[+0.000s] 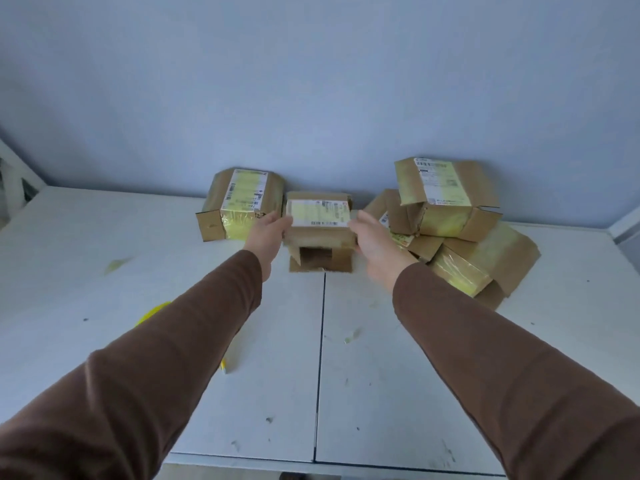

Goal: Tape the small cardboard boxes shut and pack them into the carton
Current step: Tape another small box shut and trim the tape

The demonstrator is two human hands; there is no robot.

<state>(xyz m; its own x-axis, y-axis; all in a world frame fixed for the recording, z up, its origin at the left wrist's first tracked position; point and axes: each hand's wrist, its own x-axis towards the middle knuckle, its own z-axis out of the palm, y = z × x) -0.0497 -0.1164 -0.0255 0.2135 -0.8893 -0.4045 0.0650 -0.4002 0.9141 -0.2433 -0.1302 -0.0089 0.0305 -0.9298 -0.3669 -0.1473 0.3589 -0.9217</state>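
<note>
On the white table (pixel 104 341), a brown cardboard box wrapped in yellowish tape (pixel 239 204) sits at the far left, apparently sealed. The person's left hand (pixel 268 233) and right hand (pixel 372 244) clasp the sides of the middle small box with a white label (pixel 318 223), whose near end gapes open (untaped). Right of it lies a heap of taped boxes (pixel 450 230). No carton is visible, so packing seems not yet begun.

We see white printed shipping labels with barcodes on the small brown cardboard box at centre (pixel 320 216), the taped box left of it (pixel 242 202) and the top box of the pile to its right (pixel 441 183); we can read none.
</note>
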